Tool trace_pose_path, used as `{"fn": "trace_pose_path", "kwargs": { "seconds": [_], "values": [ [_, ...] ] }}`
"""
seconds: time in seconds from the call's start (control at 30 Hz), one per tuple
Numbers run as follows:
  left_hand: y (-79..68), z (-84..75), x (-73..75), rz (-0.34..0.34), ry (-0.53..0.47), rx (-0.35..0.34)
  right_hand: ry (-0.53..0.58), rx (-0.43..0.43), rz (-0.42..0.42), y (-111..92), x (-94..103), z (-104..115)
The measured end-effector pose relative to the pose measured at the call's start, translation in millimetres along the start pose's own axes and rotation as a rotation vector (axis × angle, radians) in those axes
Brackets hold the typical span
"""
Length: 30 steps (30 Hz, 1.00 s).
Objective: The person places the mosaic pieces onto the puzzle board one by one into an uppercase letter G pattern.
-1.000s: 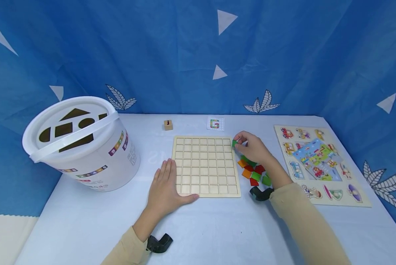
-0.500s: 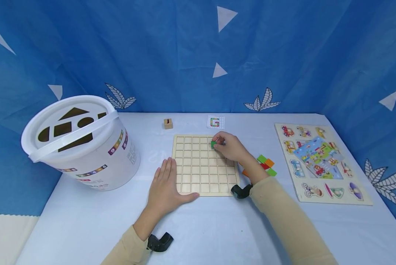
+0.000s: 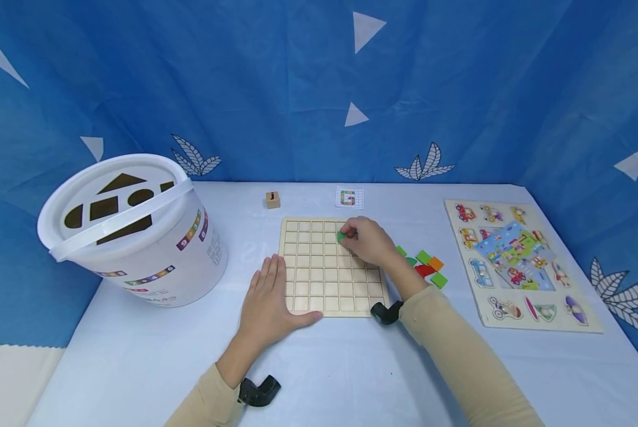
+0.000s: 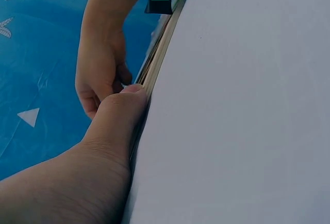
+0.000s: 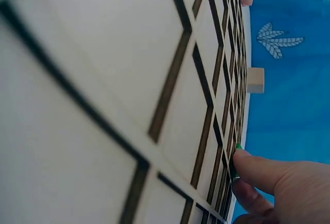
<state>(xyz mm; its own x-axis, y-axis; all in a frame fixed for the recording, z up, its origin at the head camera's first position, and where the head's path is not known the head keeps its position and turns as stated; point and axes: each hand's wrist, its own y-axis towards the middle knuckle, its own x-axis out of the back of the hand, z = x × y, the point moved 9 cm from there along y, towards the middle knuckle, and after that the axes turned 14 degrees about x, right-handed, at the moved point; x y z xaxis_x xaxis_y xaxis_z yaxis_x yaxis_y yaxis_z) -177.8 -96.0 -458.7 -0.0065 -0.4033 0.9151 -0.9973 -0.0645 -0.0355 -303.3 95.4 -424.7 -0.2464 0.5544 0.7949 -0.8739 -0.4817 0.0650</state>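
Note:
A square wooden grid board (image 3: 317, 274) lies on the white table, its visible cells bare. My left hand (image 3: 265, 305) rests flat along the board's left side, fingers straight, with the thumb (image 4: 129, 100) at its front edge. Over the upper right cells, my right hand (image 3: 371, 240) pinches a small green tile (image 3: 342, 236) between thumb and fingertips. The right wrist view shows a sliver of that tile at the fingertips, close against the grid. The right hand and forearm hide the board's right cells.
Loose green, red and orange tiles (image 3: 424, 271) lie right of the board. Behind it are a lettered wooden cube (image 3: 273, 200) and a pattern card (image 3: 349, 198). A white lidded bucket (image 3: 190, 273) stands left; a picture puzzle board (image 3: 476, 305) with a card on it lies right.
My right hand has moved left from the board's right edge onto its upper cells, carrying the green tile, then slightly nearer. The left hand has stayed in place.

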Motion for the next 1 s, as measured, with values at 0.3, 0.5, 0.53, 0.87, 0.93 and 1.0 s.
{"fn": "trace_pose_path", "kwargs": {
  "seconds": [0.3,0.5,0.53,0.87,0.93,1.0],
  "values": [
    [0.0,0.9,-3.4,0.015,-0.001,0.012,-0.052,0.001,0.026,-15,11.3,2],
    [0.3,1.8,-4.1,0.016,-0.003,0.012,-0.069,-0.043,-0.015,-40,40.7,-15],
    [0.4,2.0,-4.3,0.016,-0.005,0.013,-0.076,-0.054,-0.020,-45,45.7,-20],
    [2.2,3.5,-5.8,0.008,-0.003,0.010,-0.077,-0.197,-0.007,-96,83.8,-72],
    [2.5,3.8,-6.2,0.009,-0.005,0.010,-0.074,-0.230,0.016,-106,89.0,-81],
    [2.8,3.7,-6.4,0.009,-0.005,0.008,-0.074,-0.259,0.037,-116,93.6,-90]
  ]
}}
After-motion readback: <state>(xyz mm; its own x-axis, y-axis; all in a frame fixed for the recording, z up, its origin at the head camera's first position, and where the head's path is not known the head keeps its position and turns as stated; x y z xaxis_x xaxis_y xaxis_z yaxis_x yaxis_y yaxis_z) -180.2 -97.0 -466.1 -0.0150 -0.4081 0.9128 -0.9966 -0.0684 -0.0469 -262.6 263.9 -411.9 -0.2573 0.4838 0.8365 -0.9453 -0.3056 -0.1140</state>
